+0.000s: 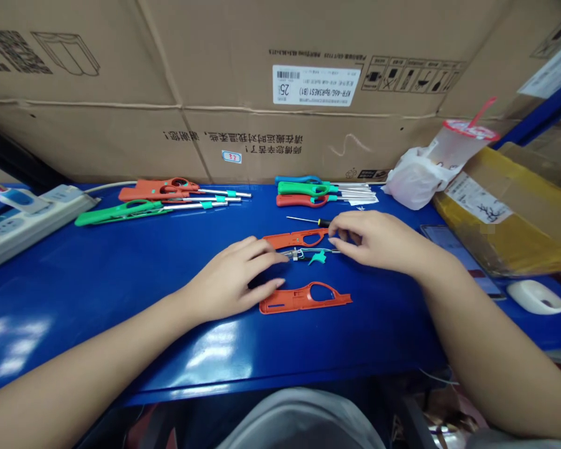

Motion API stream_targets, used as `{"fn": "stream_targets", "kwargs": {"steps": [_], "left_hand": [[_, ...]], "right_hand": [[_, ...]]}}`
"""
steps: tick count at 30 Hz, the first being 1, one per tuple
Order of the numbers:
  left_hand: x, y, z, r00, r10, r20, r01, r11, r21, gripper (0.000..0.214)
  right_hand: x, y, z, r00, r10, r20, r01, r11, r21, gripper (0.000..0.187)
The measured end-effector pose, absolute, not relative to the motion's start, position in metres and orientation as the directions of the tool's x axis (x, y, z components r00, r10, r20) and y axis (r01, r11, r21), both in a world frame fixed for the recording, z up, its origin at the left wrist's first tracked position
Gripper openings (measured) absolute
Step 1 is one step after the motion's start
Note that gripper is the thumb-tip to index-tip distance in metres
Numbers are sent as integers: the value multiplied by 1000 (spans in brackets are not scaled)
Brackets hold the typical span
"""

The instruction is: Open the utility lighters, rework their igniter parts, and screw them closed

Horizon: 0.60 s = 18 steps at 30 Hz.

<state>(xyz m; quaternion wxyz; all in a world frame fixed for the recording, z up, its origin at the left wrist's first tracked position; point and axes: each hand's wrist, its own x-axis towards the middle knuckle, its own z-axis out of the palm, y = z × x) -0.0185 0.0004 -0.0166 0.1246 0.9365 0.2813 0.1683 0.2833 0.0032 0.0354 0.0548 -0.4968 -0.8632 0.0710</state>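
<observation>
My left hand (240, 274) hovers low with thumb and fingers apart, its fingertips at the left end of a gas lighter's inner parts (295, 254). These include thin wires and a green trigger (318, 257). Above them lies an orange lighter shell half (292, 239). My right hand (378, 240) has its fingers curled and closed around that half's narrow right end, which they hide. Just behind those fingers rests a screwdriver (308, 219), its handle partly covered. Nearer to me, the other orange shell half (303, 299) lies inside up, below my left thumb.
Orange and green lighters (159, 190) lie at back left beside a power strip (37, 215). More lighters (303, 189) sit at back centre. A cardboard box wall (243, 81) closes the back. On the right are a bagged drink cup (462, 146), phone (453, 249) and white mouse (537, 296).
</observation>
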Motion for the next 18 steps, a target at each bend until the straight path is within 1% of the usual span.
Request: {"fn": "stream_targets", "kwargs": {"steps": [2,5,7,8,9,12,13,16,18], "left_hand": [[-18,3,-22,745,608,276,512,-785,348,32],[-18,8,-30,693,642,329,532,-763,368,31],[-18,11,-35,671,655,348,545,-753,368,30],[-18,12,-37,668,656,352,547,-753,366,28],[-18,12,-38,666,657,354,550,-752,363,26],[-19,13,-38,668,658,347,556,-752,355,24],[-20,14,-37,669,659,344,557,-751,354,24],[-23,16,-34,668,667,330,562,-743,363,23],[-25,17,-33,657,683,319,574,-728,376,23]], "right_hand": [[278,-3,40,-490,872,-1,868,488,-94,14],[268,-14,44,-473,868,-147,877,481,17,14],[266,-16,43,-435,875,-211,887,457,68,16],[267,-16,40,-424,878,-220,890,449,76,19],[270,-14,37,-425,879,-218,893,446,61,22],[284,-4,26,-450,878,-164,893,442,-83,23],[288,0,23,-446,883,-145,894,433,-111,23],[295,7,14,-449,886,-112,887,428,-172,10],[295,10,10,-469,880,-67,869,448,-209,5]]}}
